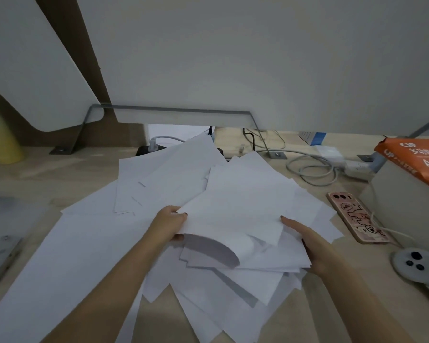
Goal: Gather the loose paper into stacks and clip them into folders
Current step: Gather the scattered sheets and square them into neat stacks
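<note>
My two hands hold a bundle of paper (235, 214) over the scattered sheets (89, 256) on the desk (60, 174).
My left hand (170, 225) pinches the bundle's left edge, thumb on top; my right hand (310, 246) lies with straight fingers against its right side. At the far left, blurred, is what looks like a clear folder (5, 233) with a metal clip; a phone (357, 217) lies to the right.

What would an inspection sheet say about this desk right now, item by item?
Surface: pale wooden desk, mostly under paper.
Job's things: loose paper scattered in overlapping heaps; folder with metal clip at left.
Clutter: phone, A4 pack, white device at right; yellow tube at left.
Hands: left hand grips a bundle of paper; right hand lies straight-fingered against its other side.
Cables: grey cable coiled by power strip.
Surroundings: white partition behind.
</note>
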Tool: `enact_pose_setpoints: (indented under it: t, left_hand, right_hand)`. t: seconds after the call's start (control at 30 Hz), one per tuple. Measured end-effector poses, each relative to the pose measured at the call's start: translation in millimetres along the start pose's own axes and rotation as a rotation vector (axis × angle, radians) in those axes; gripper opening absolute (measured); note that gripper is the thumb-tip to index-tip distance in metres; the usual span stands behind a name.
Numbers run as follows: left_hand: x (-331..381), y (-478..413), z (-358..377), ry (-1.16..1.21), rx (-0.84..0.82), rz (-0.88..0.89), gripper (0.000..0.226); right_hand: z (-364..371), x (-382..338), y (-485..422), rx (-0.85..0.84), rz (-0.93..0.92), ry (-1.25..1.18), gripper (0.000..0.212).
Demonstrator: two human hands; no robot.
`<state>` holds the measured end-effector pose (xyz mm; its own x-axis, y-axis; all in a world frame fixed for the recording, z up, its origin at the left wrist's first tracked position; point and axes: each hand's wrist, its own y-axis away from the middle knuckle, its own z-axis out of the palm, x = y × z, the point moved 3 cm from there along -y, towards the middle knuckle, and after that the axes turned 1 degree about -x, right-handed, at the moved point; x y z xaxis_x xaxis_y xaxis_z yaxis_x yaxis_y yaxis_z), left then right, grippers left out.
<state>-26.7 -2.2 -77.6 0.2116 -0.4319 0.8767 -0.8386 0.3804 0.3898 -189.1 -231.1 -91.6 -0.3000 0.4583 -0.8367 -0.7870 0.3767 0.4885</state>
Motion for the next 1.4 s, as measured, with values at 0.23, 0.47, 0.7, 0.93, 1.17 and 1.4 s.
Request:
enact_pose_setpoints:
  t: [0.23, 0.47, 0.7, 0.93, 1.17, 1.4]
  left_hand:
    - [-1, 1, 15, -0.269, -0.316, 0.105, 0.024]
    - [5, -11, 17, -0.126, -0.066, 0.180, 0.061]
    - [52, -4, 12, 0.331, -0.073, 0.383, 0.036]
    - [98, 29, 2, 0.394, -0.075, 0.616, 0.014]
    - [111, 55, -9, 0.478, -0.048, 0.693, 0.015]
    - [65, 59, 1, 0.474, -0.120, 0.554, 0.031]
  right_hand:
    - [4, -5, -3, 0.008, -0.039, -0.051, 0.033]
    - [10, -6, 8, 0.006, -0.173, 0.072, 0.058]
    - [15, -39, 34, -0.135, -0.330, 0.130, 0.032]
    - [34, -92, 49, -0.155, -0.469, 0.192, 0.024]
    - [53, -112, 63, -0.215, -0.621, 0.111, 0.021]
    - [46, -68, 58, -0.159, -0.572, 0.093, 0.074]
